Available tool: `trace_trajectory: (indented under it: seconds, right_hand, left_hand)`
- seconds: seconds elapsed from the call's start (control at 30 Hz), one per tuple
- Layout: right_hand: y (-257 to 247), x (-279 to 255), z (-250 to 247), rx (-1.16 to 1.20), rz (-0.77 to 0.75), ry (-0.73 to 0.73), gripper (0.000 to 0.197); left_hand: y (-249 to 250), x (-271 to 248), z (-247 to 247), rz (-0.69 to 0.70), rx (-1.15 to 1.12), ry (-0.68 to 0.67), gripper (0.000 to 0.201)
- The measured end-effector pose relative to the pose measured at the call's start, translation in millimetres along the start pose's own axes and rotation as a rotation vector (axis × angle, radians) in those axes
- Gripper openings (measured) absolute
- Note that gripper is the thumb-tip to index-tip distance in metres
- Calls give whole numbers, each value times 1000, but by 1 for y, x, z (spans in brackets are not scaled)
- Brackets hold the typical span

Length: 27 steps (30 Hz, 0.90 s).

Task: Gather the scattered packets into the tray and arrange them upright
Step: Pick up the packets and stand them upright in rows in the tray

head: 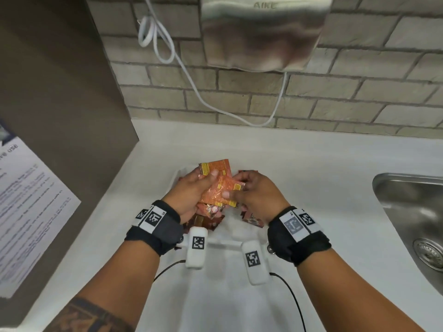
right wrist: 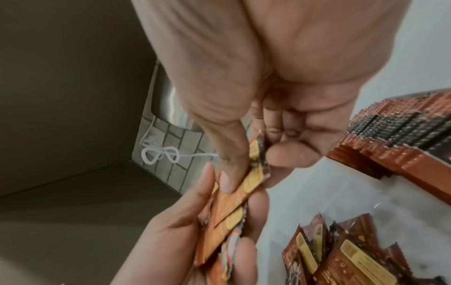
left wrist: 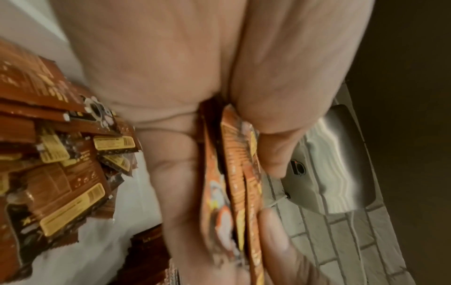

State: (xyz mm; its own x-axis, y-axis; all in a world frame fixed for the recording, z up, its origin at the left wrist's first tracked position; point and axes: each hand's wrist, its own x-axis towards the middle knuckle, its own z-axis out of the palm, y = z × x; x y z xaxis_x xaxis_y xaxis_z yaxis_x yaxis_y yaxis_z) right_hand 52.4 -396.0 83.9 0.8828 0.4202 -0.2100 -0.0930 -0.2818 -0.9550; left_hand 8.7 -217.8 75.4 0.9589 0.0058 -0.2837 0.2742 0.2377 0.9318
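Above a white tray (head: 178, 173) on the counter, both hands hold a small bunch of orange packets (head: 219, 185). My left hand (head: 206, 185) grips the bunch, thumb on top and fingers underneath. My right hand (head: 236, 186) pinches the right end of the top packet between thumb and index finger. The left wrist view shows the orange packets (left wrist: 234, 183) edge-on in my left hand (left wrist: 227, 164). The right wrist view shows my right hand (right wrist: 258, 165) pinching a packet's (right wrist: 234, 202) corner. Brown packets (head: 203, 221) lie in the tray under the hands, some in a loose pile (left wrist: 61, 173), others stacked in a row (right wrist: 402, 138).
A steel sink (head: 412, 212) is set into the white counter (head: 311, 164) at the right. A brown panel (head: 60, 92) carrying a paper notice (head: 28, 200) walls off the left. A metal hand dryer (head: 261, 32) and its white cord (head: 191, 75) hang on the brick wall behind.
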Motion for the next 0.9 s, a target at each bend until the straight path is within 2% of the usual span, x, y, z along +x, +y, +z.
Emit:
trace_trajectory:
  seconds: [0.13, 0.27, 0.33, 0.4, 0.47, 0.57, 0.67, 0.73, 0.83, 0.9]
  right_hand:
    - [-4, 13, 6, -140, -48, 125, 31]
    - [-11, 13, 24, -147, -159, 244, 14]
    - [-12, 13, 37, -132, -237, 263, 22]
    - [-11, 11, 49, -136, -220, 279, 27]
    - [-11, 9, 60, -153, -183, 276, 33]
    - [-7, 5, 75, -119, -135, 263, 47]
    - [-5, 3, 82, 198, -55, 292, 47]
    - [-5, -2, 84, 358, -5, 300, 31]
    - [1, 0, 81, 152, -17, 311, 37]
    - [1, 2, 74, 113, -17, 293, 38]
  left_hand:
    - [7, 0, -18, -38, -83, 33, 31]
    - [13, 5, -36, -88, -44, 63, 33]
    - [17, 5, -44, -103, -42, 11, 31]
    - [20, 5, -51, -88, -33, -43, 27]
    - [19, 6, -58, -26, 16, -79, 23]
    - [9, 10, -68, 95, 165, -50, 23]
    - [0, 13, -72, 148, 134, 5, 22]
    - [-3, 14, -70, 170, 123, 31, 23]
    - [-6, 14, -64, 202, 178, 39, 25]
    - [-5, 13, -60, 212, 186, 44, 25]
